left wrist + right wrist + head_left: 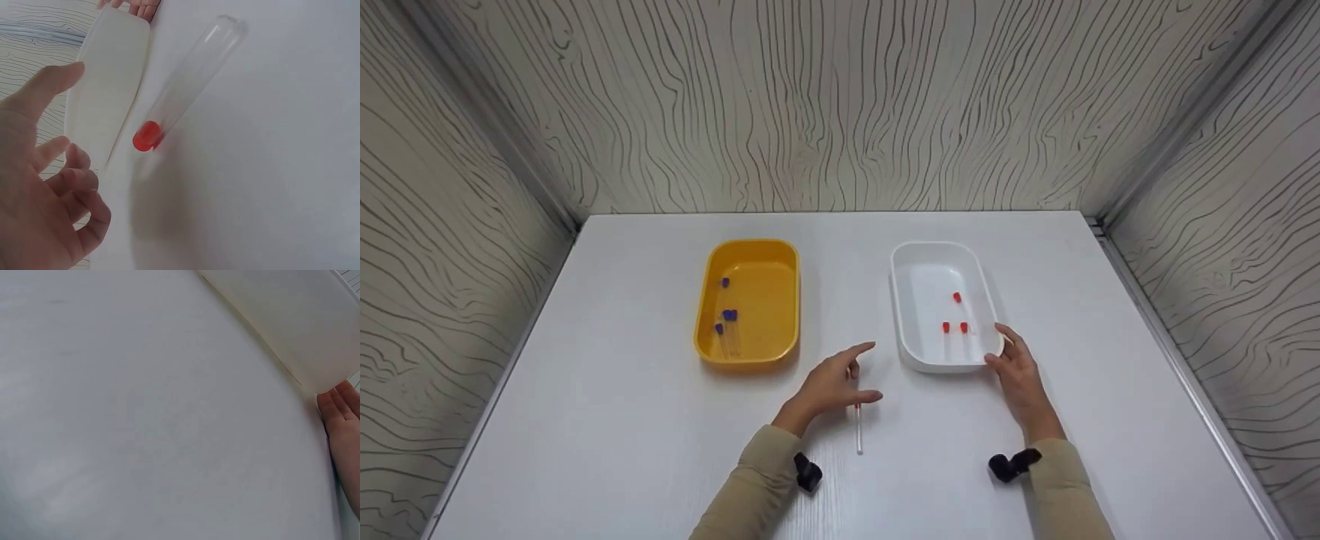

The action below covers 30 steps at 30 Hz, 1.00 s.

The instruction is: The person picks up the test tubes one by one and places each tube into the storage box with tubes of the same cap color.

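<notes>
My left hand (830, 384) hovers by a clear test tube (859, 439) with a red cap, thumb and forefinger spread and the other fingers loosely bent. Nothing is between its fingers. In the left wrist view the whole tube (194, 76) shows, its red cap (147, 136) toward the hand. My right hand (1020, 379) grips the near right corner of the white tray (911, 352), thumb and fingers at the rim. In the right wrist view, the fingers (340, 402) meet the tray's corner. Several red-capped tubes (964, 341) lie inside this tray.
A yellow tray (769, 341) stands to the left, holding several blue-capped tubes (733, 334). Both trays are on a white table (607, 420), with wood-grain panels (825, 105) behind and at both sides.
</notes>
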Motion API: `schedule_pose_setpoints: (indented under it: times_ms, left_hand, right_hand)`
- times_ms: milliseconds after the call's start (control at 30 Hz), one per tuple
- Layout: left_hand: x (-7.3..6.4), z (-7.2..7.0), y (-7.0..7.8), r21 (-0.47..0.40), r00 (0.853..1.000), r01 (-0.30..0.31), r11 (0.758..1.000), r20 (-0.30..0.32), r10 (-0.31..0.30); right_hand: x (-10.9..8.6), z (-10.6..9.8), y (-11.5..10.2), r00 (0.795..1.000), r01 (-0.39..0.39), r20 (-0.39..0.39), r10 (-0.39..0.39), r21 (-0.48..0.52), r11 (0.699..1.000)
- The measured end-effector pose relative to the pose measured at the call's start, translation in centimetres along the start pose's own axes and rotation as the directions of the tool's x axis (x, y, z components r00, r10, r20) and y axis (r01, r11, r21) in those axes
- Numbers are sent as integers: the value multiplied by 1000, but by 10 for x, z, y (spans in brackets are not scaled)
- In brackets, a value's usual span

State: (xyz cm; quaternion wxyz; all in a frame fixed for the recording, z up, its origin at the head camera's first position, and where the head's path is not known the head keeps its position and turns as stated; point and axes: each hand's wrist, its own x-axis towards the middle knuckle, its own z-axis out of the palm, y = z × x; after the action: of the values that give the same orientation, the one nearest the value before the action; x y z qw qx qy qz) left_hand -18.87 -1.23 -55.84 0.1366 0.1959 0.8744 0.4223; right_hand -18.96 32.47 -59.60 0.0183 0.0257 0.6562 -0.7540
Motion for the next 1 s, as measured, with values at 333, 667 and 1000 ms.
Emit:
schedule_pose_setpoints:
  times_ms: [333,667,1000]
  left_hand:
    - [-24,3,-9,27,999,-36,999,-32,37]
    - [-45,9,-18,117,1000,-15,993,4,15]
    - [-54,15,-17,192,999,26,981,23,-31]
  right_hand:
    - [-1,1,-2,1000,-5,7,5,3,1000]
    - [-2,0,-3,1000,1,15,-1,-3,1000]
    - [-1,1,-1,1000,-4,-5,4,0,1000]
